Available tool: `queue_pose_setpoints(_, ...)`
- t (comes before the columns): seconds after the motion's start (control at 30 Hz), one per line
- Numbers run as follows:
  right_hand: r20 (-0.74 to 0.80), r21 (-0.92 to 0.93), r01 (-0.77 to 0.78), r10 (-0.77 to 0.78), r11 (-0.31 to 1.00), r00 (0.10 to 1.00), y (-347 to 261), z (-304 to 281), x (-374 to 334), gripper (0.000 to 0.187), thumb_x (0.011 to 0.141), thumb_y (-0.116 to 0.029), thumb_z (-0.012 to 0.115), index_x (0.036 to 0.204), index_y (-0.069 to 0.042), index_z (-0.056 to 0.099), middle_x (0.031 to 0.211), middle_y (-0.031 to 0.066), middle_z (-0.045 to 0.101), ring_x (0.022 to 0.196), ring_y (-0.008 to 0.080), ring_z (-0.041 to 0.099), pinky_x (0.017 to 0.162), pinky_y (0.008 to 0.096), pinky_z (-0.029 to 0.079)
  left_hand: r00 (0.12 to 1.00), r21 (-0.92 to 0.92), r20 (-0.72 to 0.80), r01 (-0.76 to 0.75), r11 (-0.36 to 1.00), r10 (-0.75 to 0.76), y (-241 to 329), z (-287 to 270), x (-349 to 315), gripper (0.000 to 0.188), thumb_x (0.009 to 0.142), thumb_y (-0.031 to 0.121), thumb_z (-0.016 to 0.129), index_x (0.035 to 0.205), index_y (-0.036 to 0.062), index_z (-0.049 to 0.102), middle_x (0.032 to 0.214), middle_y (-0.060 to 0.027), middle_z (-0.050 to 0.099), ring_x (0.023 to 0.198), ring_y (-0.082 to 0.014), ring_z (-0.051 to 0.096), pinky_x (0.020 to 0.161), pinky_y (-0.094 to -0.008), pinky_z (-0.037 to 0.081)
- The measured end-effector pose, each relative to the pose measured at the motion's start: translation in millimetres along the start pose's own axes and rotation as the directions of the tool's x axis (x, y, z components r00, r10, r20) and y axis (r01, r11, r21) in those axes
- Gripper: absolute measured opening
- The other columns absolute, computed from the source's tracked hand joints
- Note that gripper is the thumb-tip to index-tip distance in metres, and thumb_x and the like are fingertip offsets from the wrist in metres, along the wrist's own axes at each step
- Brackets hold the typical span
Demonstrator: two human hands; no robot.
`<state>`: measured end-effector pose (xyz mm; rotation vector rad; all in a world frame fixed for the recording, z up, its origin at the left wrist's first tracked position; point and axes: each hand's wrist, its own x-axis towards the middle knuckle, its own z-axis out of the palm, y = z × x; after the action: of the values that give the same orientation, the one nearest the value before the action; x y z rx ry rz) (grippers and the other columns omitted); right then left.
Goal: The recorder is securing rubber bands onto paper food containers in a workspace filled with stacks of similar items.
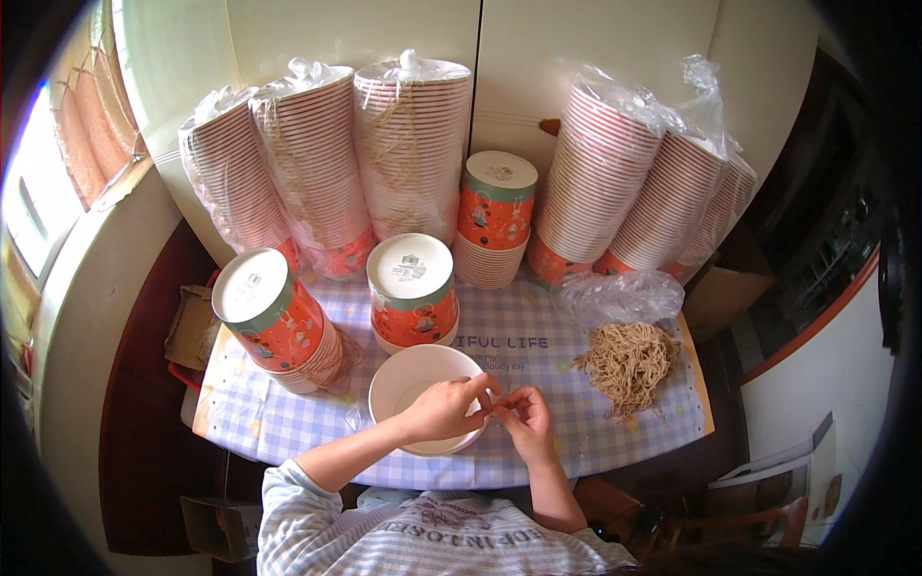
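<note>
My left hand reaches across a white paper tub with an open top, standing at the table's front. Just past the tub's right rim it meets my right hand. Thumbs and fingers of both are pinched together, tips nearly touching, over something too small to make out. Behind this tub stands an upside-down orange-and-green printed paper tub with a white base on top. To the right lies a tangled heap of tan paper strands or cord.
A leaning stack of upturned tubs stands at the left, another stack at the back middle. Tall plastic-wrapped tub stacks line the cabinet. Crumpled clear plastic lies behind the heap. A blue checked cloth covers the table.
</note>
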<state>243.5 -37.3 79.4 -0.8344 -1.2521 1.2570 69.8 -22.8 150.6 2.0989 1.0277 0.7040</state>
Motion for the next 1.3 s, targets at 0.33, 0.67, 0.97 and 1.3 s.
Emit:
queue_pose_setpoints(0.33, 0.019, -0.022, -0.032, 0.033, 0.999, 0.999, 2.8, -2.0, -2.8, 0.017, 0.079, -0.003, 0.064, 0.090, -0.004, 0.050, 0.085, 0.0035, 0.058, 0.080, 0.0111, 0.055, 0.075, 0.0249, 0.044, 0.999, -0.174, 0.039, 0.009, 0.985, -0.002, -7.4, -4.1, 1.4, 0.033, 0.072, 0.004, 0.062, 0.102, 0.0079, 0.048, 0.077, -0.0030, 0.064, 0.066, -0.0163, 0.059, 0.061, -0.0287, 0.046)
queue_pose_setpoints(0.67, 0.038, -0.043, -0.031, 0.033, 0.999, 0.999, 2.3, -2.0, -6.1, 0.017, 0.080, -0.006, 0.064, 0.091, -0.004, 0.051, 0.084, 0.0018, 0.055, 0.080, 0.0103, 0.053, 0.076, 0.0237, 0.043, 0.984, -0.557, 0.165, 0.144, 0.818, -0.061, -22.4, -1.2, 1.9, 0.028, 0.077, 0.000, 0.058, 0.103, 0.0034, 0.047, 0.081, -0.0017, 0.062, 0.073, -0.0069, 0.053, 0.066, -0.0214, 0.041)
queue_pose_setpoints(0.97, 0.116, 0.034, -0.139, 0.134, 0.990, 0.984, -12.1, -3.1, -12.4, 0.018, 0.080, -0.007, 0.065, 0.091, -0.005, 0.051, 0.077, -0.0026, 0.051, 0.063, 0.0029, 0.047, 0.057, 0.0167, 0.040, 0.979, -0.618, 0.188, 0.178, 0.766, -0.075, -23.1, 0.4, 2.4, 0.027, 0.078, -0.004, 0.052, 0.104, 0.0004, 0.047, 0.084, -0.0074, 0.062, 0.082, -0.0114, 0.059, 0.075, -0.0238, 0.045)
queue_pose_setpoints(1.3, 0.100, -0.510, 0.306, -0.297, 0.804, 0.949, -20.6, 4.2, -5.0, 0.010, 0.074, -0.002, 0.069, 0.082, -0.003, 0.063, 0.073, 0.0043, 0.057, 0.060, 0.0103, 0.055, 0.052, 0.0222, 0.044, 0.993, -0.485, 0.096, 0.110, 0.868, -0.072, -23.5, 2.7, 1.7, 0.025, 0.077, 0.003, 0.058, 0.100, 0.0042, 0.052, 0.077, -0.0021, 0.064, 0.070, -0.0079, 0.057, 0.064, -0.0229, 0.043)
